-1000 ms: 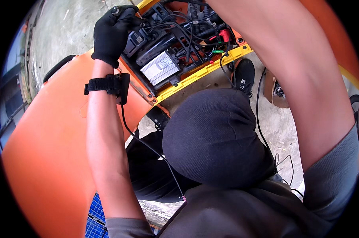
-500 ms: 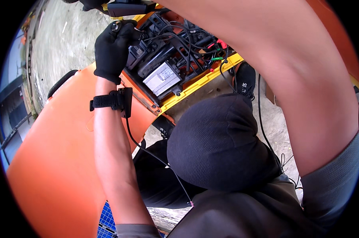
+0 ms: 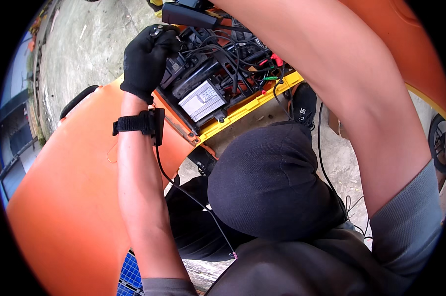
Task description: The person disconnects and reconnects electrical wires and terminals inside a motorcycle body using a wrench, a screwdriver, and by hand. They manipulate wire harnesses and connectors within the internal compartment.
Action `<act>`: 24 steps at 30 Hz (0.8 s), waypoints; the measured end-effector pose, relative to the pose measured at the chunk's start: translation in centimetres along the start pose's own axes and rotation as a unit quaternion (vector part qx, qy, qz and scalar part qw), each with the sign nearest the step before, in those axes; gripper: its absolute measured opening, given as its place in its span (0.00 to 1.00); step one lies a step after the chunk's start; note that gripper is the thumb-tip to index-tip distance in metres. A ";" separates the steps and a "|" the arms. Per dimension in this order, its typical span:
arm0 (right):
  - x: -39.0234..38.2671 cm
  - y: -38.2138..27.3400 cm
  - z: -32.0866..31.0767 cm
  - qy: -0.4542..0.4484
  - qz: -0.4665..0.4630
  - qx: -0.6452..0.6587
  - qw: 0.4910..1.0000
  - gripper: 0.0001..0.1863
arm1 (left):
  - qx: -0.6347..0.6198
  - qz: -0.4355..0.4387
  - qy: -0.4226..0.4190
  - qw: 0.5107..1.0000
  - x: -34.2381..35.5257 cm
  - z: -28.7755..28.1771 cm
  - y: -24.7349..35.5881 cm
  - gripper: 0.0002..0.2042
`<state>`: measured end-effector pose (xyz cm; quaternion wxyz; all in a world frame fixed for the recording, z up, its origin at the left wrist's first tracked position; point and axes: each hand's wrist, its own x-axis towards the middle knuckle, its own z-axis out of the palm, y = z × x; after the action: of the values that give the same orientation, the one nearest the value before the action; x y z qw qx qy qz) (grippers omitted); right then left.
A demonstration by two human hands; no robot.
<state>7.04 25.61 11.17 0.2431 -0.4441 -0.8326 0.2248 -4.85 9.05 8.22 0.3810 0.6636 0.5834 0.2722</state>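
My left hand, in a black glove, is closed in a fist at the left side of an open compartment with a yellow rim. A small shiny metal part shows at the top of the fist; the rest of what it grips is hidden. Below the hand lies a silver box with a white label, beside tangled black cables and a black tube. My right arm reaches across to the top edge, with a black wrist device on it. The right hand's fingers cannot be made out there.
A large orange panel spreads at the left, and another orange panel rises at far right. Red and green connectors hang near the yellow rim. A dark head covering fills the lower middle. A thin cable runs from my left wrist.
The right arm and its wrist device have moved right and slightly up, carrying the right glove mostly out of view. My left fist has tilted slightly and stays beside the compartment.
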 end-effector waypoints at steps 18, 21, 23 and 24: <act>-5.8 0.0 -2.9 0.048 0.094 0.039 0.994 0.16 | 0.064 0.034 -0.047 0.996 -0.2 -0.1 -0.1 0.07; -5.8 0.2 -2.6 0.062 0.087 0.021 0.994 0.16 | 0.057 0.048 -0.040 0.996 -0.2 -0.1 -0.2 0.07; -5.2 0.6 -2.4 0.060 0.095 0.023 0.993 0.16 | 0.038 0.058 -0.020 0.997 -0.1 0.1 -0.2 0.08; -4.5 1.0 -2.5 0.024 0.040 -0.005 0.999 0.16 | 0.042 0.042 -0.027 0.998 -0.2 0.0 -0.3 0.08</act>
<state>11.41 22.71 11.61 0.2519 -0.4834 -0.8093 0.2188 -5.04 8.87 8.04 0.3562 0.7101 0.5555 0.2455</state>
